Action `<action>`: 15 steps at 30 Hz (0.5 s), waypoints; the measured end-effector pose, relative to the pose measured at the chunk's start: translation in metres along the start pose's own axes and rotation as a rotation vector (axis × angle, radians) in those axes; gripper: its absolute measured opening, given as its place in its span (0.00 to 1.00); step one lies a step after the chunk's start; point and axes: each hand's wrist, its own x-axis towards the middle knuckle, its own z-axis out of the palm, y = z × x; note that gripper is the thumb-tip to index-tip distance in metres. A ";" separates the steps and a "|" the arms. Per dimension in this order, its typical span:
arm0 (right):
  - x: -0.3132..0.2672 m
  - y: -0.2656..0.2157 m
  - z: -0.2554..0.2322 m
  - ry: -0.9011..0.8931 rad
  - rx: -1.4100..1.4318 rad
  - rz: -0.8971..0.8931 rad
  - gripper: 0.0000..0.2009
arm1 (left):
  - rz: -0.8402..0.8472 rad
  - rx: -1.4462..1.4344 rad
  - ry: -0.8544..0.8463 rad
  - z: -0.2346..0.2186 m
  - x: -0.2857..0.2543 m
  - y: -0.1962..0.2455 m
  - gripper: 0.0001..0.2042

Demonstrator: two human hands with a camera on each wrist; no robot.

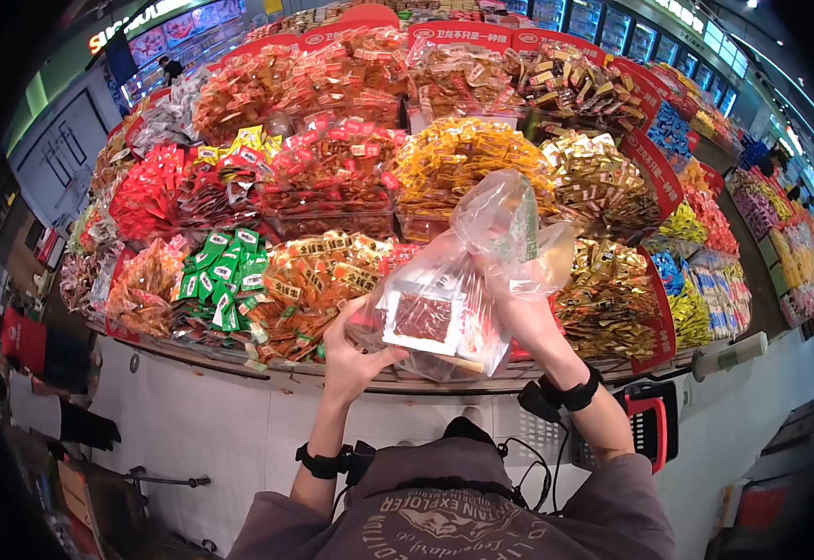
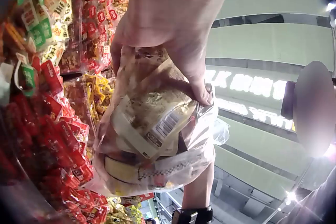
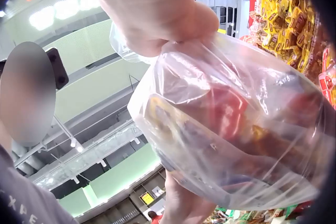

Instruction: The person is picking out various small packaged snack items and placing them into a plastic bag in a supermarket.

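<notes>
A clear plastic bag (image 1: 444, 299) with several snack packets inside, one white with a red picture (image 1: 423, 317), hangs in front of the snack display. My left hand (image 1: 355, 350) cups the bag's lower left side, fingers and thumb curled round it; the left wrist view has that hand (image 2: 173, 29) gripping the bag (image 2: 152, 134) from above. My right hand (image 1: 523, 313) grips the bag's gathered neck on the right. Seen from the right wrist, this hand (image 3: 152, 14) bunches the plastic at the top of the bag (image 3: 231, 124).
A curved stand (image 1: 267, 369) carries heaps of wrapped snacks: green packets (image 1: 220, 271), red ones (image 1: 150, 191), yellow ones (image 1: 467, 159), gold ones (image 1: 612, 289). A red-handled basket (image 1: 645, 420) hangs at my right forearm. More shelves run along the right aisle.
</notes>
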 end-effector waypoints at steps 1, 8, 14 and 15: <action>-0.002 -0.002 -0.003 0.015 -0.037 -0.046 0.20 | 0.008 0.002 0.006 0.005 0.002 0.000 0.34; 0.016 0.037 -0.061 0.081 -0.288 -0.329 0.17 | 0.031 0.067 0.014 0.061 0.026 0.012 0.33; 0.036 0.023 -0.111 0.148 -0.227 -0.327 0.13 | 0.047 0.063 0.005 0.109 0.059 -0.016 0.32; 0.039 0.020 -0.119 0.102 -0.169 -0.331 0.13 | 0.071 0.128 0.008 0.116 0.064 -0.023 0.33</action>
